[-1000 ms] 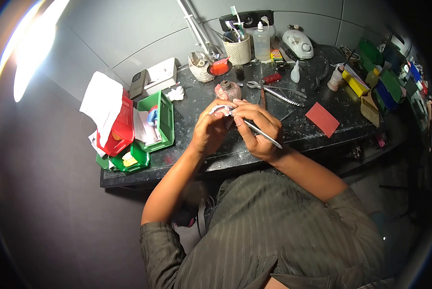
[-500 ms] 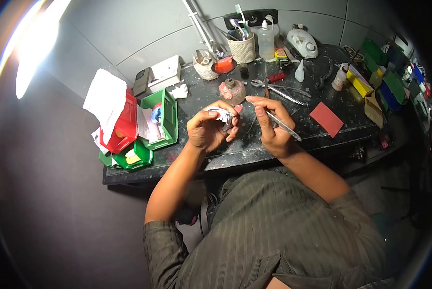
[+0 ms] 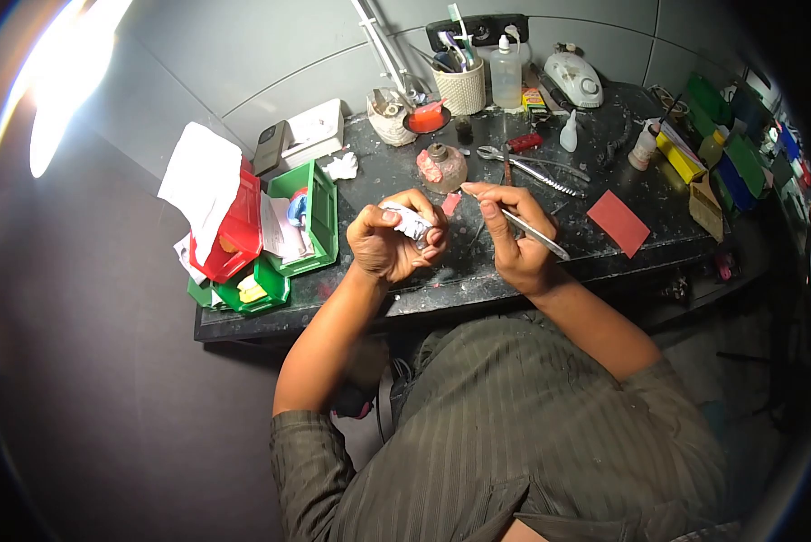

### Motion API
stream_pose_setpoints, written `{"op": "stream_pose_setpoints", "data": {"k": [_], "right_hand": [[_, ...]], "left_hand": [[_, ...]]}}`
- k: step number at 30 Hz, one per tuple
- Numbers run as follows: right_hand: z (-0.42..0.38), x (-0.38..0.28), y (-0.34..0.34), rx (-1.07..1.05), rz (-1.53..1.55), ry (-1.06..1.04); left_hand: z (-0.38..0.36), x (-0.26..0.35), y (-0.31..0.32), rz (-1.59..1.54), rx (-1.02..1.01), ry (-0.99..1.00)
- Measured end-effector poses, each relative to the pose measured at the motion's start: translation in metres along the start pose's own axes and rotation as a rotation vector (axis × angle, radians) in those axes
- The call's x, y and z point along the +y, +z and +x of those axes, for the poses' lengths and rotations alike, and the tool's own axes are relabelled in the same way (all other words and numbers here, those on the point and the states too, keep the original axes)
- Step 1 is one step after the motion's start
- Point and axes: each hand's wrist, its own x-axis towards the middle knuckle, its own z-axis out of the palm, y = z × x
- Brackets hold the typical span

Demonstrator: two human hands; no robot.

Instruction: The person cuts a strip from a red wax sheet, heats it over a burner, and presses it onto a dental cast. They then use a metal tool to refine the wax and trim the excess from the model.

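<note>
My left hand (image 3: 389, 237) is closed round a small white piece (image 3: 409, 222) that looks like a plaster dental cast; the fingers cover part of it. In my right hand (image 3: 519, 237) a slim metal hand tool, like a wax carver (image 3: 539, 237), is held as one holds a pen. Its tip points up and left, apart from the white piece. Just beyond both hands stands a glass spirit burner (image 3: 445, 170) with pink wax stuck to its side. A small pink wax scrap (image 3: 450, 204) lies between the hands, and a pink wax sheet (image 3: 618, 223) is to the right.
Green and red bins (image 3: 302, 217) holding papers stand at the left. Behind are a dish of orange-red material (image 3: 427, 117), a cup of brushes (image 3: 461, 88), a clear bottle (image 3: 506, 76) and a white machine (image 3: 573, 78). Metal pliers (image 3: 534, 172) lie beyond my right hand.
My left hand has turned the white piece, so more of its pale surface faces up. My right hand keeps the tool in nearly the same pose. The view has shifted slightly.
</note>
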Motion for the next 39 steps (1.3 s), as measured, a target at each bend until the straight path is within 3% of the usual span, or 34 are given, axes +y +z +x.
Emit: {"op": "stream_pose_setpoints", "data": {"k": [8, 16, 18, 21, 22, 23, 25, 27, 30, 34, 36, 39], "right_hand": [[0.001, -0.002, 0.0, -0.017, 0.003, -0.005], [-0.001, 0.006, -0.002, 0.007, 0.086, 0.026], [0.005, 0.0, -0.011, -0.027, 0.276, 0.325], [0.02, 0.009, -0.046, -0.13, 0.095, 0.477], [0.026, 0.01, -0.062, -0.129, 0.177, 0.581], [0.037, 0.005, -0.082, -0.186, -0.048, 0.712], [0.052, 0.001, -0.113, -0.354, -0.493, 0.561], [0.059, -0.004, -0.142, -0.543, -0.701, 0.613], [0.058, 0.003, -0.175, -0.665, -0.961, 0.661], [0.062, -0.001, -0.184, -0.694, -1.138, 0.763], [0.06, -0.001, -0.178, -0.52, -1.259, 0.494], [0.08, 0.005, -0.148, -0.456, -1.074, 0.422]], "left_hand": [[0.001, 0.001, -0.004, -0.067, -0.114, -0.021], [-0.002, 0.003, 0.0, 0.004, -0.015, -0.036], [-0.002, 0.005, -0.001, 0.047, -0.01, -0.037], [-0.003, 0.004, -0.001, 0.02, 0.024, 0.01], [-0.003, 0.005, -0.002, 0.051, 0.027, 0.007], [-0.004, 0.006, -0.003, 0.083, 0.032, 0.004], [-0.004, 0.006, -0.004, 0.072, 0.016, 0.01], [-0.003, 0.007, -0.003, 0.084, 0.045, 0.015], [-0.002, 0.007, -0.003, 0.057, 0.089, 0.041], [-0.001, 0.01, -0.007, 0.025, 0.132, 0.086], [-0.002, 0.013, -0.009, -0.01, 0.144, 0.099], [-0.001, 0.015, -0.016, 0.012, 0.201, 0.128]]}}
